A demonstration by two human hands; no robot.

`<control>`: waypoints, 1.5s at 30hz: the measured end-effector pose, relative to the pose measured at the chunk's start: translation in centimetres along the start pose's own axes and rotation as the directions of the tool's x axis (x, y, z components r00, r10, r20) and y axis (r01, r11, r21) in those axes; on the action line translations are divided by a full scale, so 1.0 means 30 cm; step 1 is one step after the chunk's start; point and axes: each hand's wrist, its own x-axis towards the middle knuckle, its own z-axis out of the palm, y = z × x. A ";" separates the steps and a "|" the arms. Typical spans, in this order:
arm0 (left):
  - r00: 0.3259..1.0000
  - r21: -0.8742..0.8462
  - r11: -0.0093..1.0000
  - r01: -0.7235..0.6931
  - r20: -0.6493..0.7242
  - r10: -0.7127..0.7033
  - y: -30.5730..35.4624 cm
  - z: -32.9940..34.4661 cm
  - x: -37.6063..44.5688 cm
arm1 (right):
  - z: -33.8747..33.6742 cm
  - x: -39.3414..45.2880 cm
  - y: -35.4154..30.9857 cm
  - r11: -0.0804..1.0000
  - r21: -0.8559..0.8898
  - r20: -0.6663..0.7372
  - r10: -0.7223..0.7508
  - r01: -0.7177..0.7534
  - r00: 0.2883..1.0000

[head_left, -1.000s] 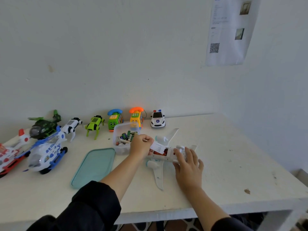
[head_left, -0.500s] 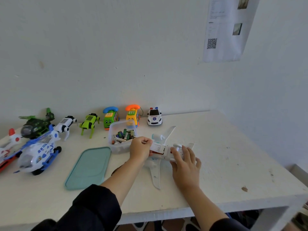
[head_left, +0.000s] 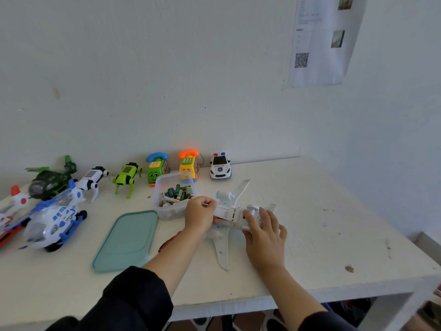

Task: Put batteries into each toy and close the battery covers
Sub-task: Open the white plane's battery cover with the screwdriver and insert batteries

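Plane (head_left: 223, 244) belly-up mid-table, nearer the front edge. Left hand (head_left: 200, 217) curled, pinching the white cover (head_left: 223, 213) over the battery bay. Right hand (head_left: 263, 231) flat, fingers straight, pressing the fuselage. Battery box (head_left: 174, 196) just behind, lid (head_left: 126, 240) beside.

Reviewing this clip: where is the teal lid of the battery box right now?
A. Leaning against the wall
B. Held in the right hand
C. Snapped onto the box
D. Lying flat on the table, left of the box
D: the teal lid lies flat on the table, down and to the left of the open battery box, and neither hand touches it.
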 end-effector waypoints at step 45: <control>0.966 0.688 0.708 -0.157 -0.042 0.255 -0.022 0.011 -0.072 | -0.002 0.001 -0.005 1.000 0.009 0.010 0.014 -0.014 1.000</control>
